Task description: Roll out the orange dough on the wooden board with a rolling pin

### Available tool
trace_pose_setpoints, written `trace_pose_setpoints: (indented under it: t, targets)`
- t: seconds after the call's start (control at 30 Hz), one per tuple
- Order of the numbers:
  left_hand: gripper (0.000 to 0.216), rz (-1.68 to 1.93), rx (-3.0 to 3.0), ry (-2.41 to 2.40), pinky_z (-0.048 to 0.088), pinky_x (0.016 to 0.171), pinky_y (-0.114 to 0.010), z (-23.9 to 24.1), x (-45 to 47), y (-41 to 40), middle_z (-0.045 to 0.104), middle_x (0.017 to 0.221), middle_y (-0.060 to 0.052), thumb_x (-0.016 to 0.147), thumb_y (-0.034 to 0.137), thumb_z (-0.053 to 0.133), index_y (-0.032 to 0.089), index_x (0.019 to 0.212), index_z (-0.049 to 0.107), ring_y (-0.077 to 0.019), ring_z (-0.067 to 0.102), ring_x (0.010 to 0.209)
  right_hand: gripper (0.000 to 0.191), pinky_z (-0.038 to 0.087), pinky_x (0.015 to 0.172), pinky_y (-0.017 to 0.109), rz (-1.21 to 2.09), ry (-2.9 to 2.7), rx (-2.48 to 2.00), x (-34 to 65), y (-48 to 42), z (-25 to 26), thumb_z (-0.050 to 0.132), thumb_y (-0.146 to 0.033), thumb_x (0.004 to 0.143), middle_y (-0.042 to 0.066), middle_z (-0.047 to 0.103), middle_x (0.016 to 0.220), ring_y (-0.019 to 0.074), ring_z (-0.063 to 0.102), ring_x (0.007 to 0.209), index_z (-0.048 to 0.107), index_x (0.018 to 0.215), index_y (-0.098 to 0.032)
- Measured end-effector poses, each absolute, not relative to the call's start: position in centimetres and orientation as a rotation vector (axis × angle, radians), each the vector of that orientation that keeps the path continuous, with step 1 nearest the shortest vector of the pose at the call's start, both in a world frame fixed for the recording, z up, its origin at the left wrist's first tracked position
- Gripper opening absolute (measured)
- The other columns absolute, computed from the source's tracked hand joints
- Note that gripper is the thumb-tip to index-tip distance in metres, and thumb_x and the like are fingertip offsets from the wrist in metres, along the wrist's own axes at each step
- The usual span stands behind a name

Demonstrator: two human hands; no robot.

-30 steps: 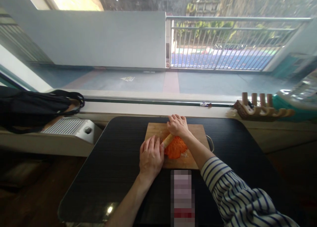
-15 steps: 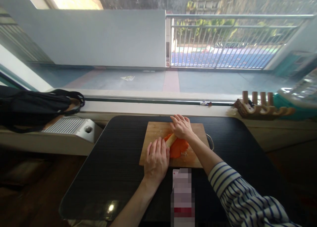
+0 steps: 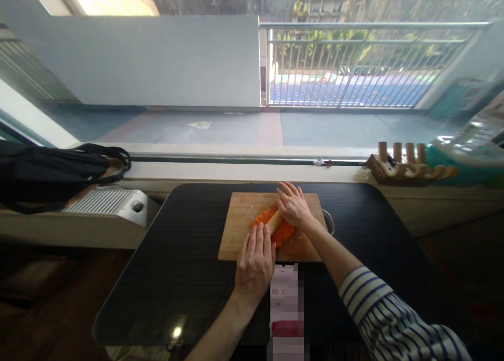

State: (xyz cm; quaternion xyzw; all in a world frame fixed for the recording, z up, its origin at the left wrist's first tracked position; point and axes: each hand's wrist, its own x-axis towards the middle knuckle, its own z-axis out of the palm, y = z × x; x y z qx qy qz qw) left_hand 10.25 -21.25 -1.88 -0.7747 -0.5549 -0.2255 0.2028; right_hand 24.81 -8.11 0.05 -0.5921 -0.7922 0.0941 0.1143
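A short pale wooden rolling pin (image 3: 275, 221) lies slantwise across a flattened sheet of orange dough (image 3: 282, 236). My left hand (image 3: 256, 258) rests on the pin's near end, its fingers stretched out and lying flat. At the far end is my right hand (image 3: 293, 204), palm down, also with outstretched fingers. Both hands press on the pin from above, not wrapped round it. Underneath the dough is a wooden cutting board (image 3: 233, 219) with a metal handle on its right side. My palms and fingers hide the pin's two ends.
The board lies on a black table (image 3: 185, 261) with rounded corners. A phone-like panel (image 3: 281, 293), partly blurred out, sits before the board. Behind the table runs a windowsill (image 3: 236, 171). A black bag (image 3: 51, 172) is at left, a wooden pegged rack (image 3: 401, 167) at right.
Both hands have shifted to the right across the board with the rolling pin, the left also slightly nearer to me. More orange dough shows to the left of the pin.
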Motion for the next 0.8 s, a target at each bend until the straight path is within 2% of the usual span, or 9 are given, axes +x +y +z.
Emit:
trace_pose_setpoints:
  t: [0.17,0.23,0.3,0.4,0.47,0.53,0.63,0.8]
  targets:
    - [0.069,-0.611,-2.162,-1.520,0.046,0.098,-0.037,-2.0,11.1,-22.0,0.050,0.136,-0.015,0.094,0.023,0.044,0.009,0.148,0.003,-0.0255,0.054,0.120,0.051,0.015,0.114,0.049,0.246,-2.315,-1.736,25.8,-8.8,-0.4,0.026,-0.027,0.092,0.009,0.025,0.154,0.0224,0.015,0.142,0.043,0.138,-0.012]
    - [0.067,-0.612,-2.173,-1.511,0.045,0.100,-0.037,-2.1,11.3,-22.3,0.050,0.136,-0.015,0.093,0.022,0.044,0.009,0.148,0.008,-0.0254,0.053,0.122,0.052,0.015,0.114,0.049,0.237,-2.309,-1.752,26.1,-9.1,-0.6,0.026,-0.026,0.092,0.009,0.024,0.154,0.0222,0.015,0.142,0.041,0.140,-0.012]
    - [0.060,-0.634,-2.187,-1.502,0.045,0.099,-0.037,-1.9,11.4,-22.5,0.052,0.135,-0.015,0.093,0.022,0.044,0.007,0.146,0.022,-0.0260,0.053,0.121,0.053,0.015,0.114,0.049,0.228,-2.309,-1.770,26.4,-9.4,-0.6,0.025,-0.026,0.092,0.009,0.024,0.154,0.0217,0.015,0.142,0.039,0.141,-0.012]
    - [0.044,-0.684,-2.292,-1.558,0.047,0.098,-0.035,-1.1,10.8,-22.1,0.058,0.130,-0.015,0.093,0.023,0.042,0.006,0.133,0.049,-0.0242,0.056,0.119,0.052,0.015,0.114,0.050,0.225,-2.321,-1.790,26.4,-9.7,-0.4,0.023,-0.027,0.093,0.007,0.027,0.154,0.0215,0.015,0.142,0.040,0.140,-0.014]
    - [0.039,-0.722,-2.404,-1.624,0.048,0.098,-0.033,-0.3,10.2,-21.3,0.062,0.125,-0.013,0.094,0.023,0.037,0.009,0.124,0.057,-0.0209,0.057,0.117,0.052,0.015,0.114,0.052,0.224,-2.335,-1.794,26.4,-9.9,-0.1,0.021,-0.028,0.094,0.006,0.028,0.153,0.0218,0.016,0.142,0.039,0.141,-0.014]
    - [0.039,-0.753,-2.445,-1.669,0.047,0.099,-0.035,0.3,9.5,-20.2,0.065,0.121,-0.012,0.096,0.024,0.033,0.011,0.121,0.059,-0.0204,0.057,0.117,0.053,0.015,0.114,0.052,0.211,-2.339,-1.808,26.3,-10.0,0.0,0.020,-0.028,0.094,0.006,0.027,0.153,0.0219,0.015,0.142,0.037,0.142,-0.013]
    - [0.044,-0.709,-2.338,-1.762,0.041,0.104,-0.046,0.3,8.9,-18.7,0.055,0.133,-0.019,0.096,0.029,0.032,0.005,0.125,0.055,-0.0276,0.047,0.127,0.054,0.014,0.114,0.051,0.180,-2.333,-1.840,26.4,-10.2,0.0,0.019,-0.028,0.094,0.007,0.025,0.154,0.0222,0.015,0.142,0.034,0.144,-0.012]
    - [0.047,-0.554,-2.326,-1.860,0.037,0.105,-0.050,-0.4,8.8,-18.1,0.053,0.135,-0.016,0.096,0.032,0.029,0.007,0.130,0.051,-0.0300,0.045,0.128,0.055,0.014,0.114,0.050,0.176,-2.394,-1.831,26.5,-9.9,0.5,0.022,-0.029,0.094,0.013,0.025,0.153,0.0241,0.015,0.142,0.034,0.143,-0.008]
